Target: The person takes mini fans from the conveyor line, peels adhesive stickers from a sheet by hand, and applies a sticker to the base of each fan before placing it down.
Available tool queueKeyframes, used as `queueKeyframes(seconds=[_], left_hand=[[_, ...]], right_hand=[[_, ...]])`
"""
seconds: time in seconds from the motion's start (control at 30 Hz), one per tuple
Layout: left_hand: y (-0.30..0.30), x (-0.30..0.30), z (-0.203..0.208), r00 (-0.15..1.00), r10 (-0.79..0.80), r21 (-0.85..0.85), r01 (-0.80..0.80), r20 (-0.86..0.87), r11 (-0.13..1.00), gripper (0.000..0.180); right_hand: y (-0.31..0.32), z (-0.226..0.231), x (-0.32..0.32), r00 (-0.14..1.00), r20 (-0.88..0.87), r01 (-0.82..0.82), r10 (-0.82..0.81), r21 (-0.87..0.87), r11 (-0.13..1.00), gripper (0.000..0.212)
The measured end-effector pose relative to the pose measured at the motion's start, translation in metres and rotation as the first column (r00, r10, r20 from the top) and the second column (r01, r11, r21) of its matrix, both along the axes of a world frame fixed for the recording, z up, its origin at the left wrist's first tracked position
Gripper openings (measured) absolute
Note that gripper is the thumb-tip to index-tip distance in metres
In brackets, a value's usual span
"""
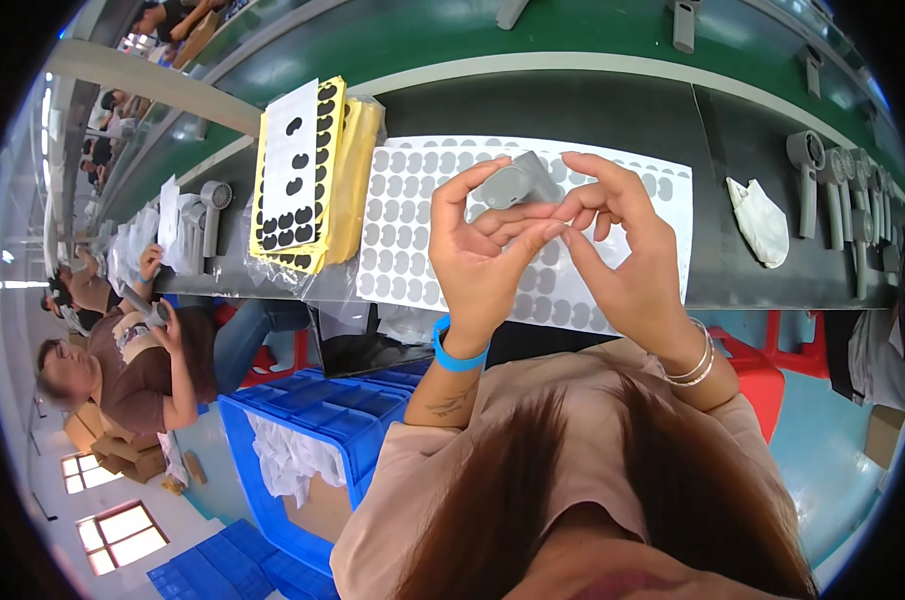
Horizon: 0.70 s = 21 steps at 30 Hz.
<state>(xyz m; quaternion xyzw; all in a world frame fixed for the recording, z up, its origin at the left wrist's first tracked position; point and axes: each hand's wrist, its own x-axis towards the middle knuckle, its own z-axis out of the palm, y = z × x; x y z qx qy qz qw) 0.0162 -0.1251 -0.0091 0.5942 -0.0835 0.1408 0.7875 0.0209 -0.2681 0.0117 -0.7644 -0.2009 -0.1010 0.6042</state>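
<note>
My left hand (481, 265) is closed round a grey handheld fan (513, 186), seen foreshortened, its rounded end toward me. Thumb and fingertips of that hand reach across to meet my right hand (628, 260). The right index finger is raised and bent, while the thumb and other fingers draw together at the left fingertips. Anything pinched there is too small to make out. Under both hands lies a white sheet (678, 262) with rows of grey kidney-shaped stickers (403, 236).
Left of the sheet stands a yellow-backed sticker stack (343, 190) with black stickers. Several grey fans (835, 190) and a white cloth-like piece (758, 222) lie at right. A green conveyor (593, 32) runs behind. Blue crates (303, 410) and a seated person (138, 365) are at left.
</note>
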Motion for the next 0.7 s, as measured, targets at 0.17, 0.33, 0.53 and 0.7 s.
queueKeyframes(seconds=[0.17, 0.33, 0.53, 0.7], left_hand=[[0.006, 0.009, -0.007, 0.982, 0.163, -0.177, -0.177, -0.092, 0.968, 0.054], [-0.001, 0.009, -0.01, 0.983, 0.168, -0.23, -0.18, -0.071, 0.956, 0.054], [0.007, 0.01, -0.006, 0.988, 0.12, -0.291, -0.143, -0.096, 0.946, 0.044], [0.018, 0.013, -0.007, 0.991, 0.125, -0.115, -0.129, -0.038, 0.985, 0.04]], right_hand=[[0.007, -0.014, 0.002, 0.976, 0.119, 0.17, -0.18, 0.093, 0.981, 0.045], [0.016, -0.033, 0.009, 0.95, -0.299, 0.03, 0.094, 0.386, 0.922, 0.025], [0.003, -0.039, 0.012, 0.979, -0.149, 0.183, -0.138, 0.346, 0.92, 0.012], [-0.04, -0.025, 0.01, 0.95, 0.094, 0.281, -0.299, 0.167, 0.945, 0.008]])
